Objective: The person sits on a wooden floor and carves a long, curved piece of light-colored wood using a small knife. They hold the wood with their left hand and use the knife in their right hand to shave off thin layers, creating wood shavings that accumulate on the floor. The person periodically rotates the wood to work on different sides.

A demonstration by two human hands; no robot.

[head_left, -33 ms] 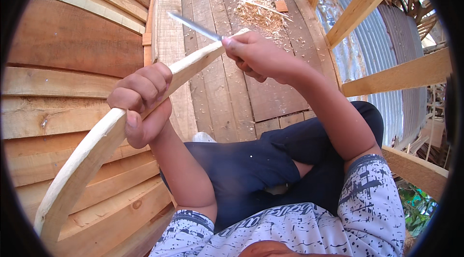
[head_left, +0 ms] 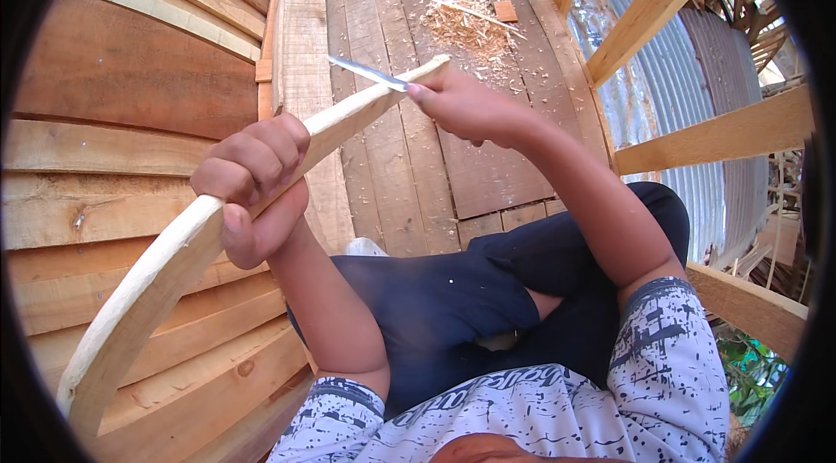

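A long pale wooden stick (head_left: 165,258) slants from the lower left up to the middle, looking curved, its upper side whitish and shaved. My left hand (head_left: 257,189) is closed round its middle part. In my right hand (head_left: 470,106) is a knife (head_left: 370,74), gripped by a handle that my fingers hide. Its bright blade lies across the stick near the far end, pointing to the left, and seems to touch the wood.
Wood shavings (head_left: 470,27) lie heaped on the plank floor (head_left: 409,167), with a small orange-brown block (head_left: 506,11) beside them. A plank wall (head_left: 122,149) stands close on the left. On the right are wooden rails (head_left: 714,132) and corrugated metal sheets (head_left: 670,106).
The knife has shifted slightly right and toward me, its blade turned flatter across the stick. My right hand has moved a little with it. My left hand keeps its grip, almost unmoved.
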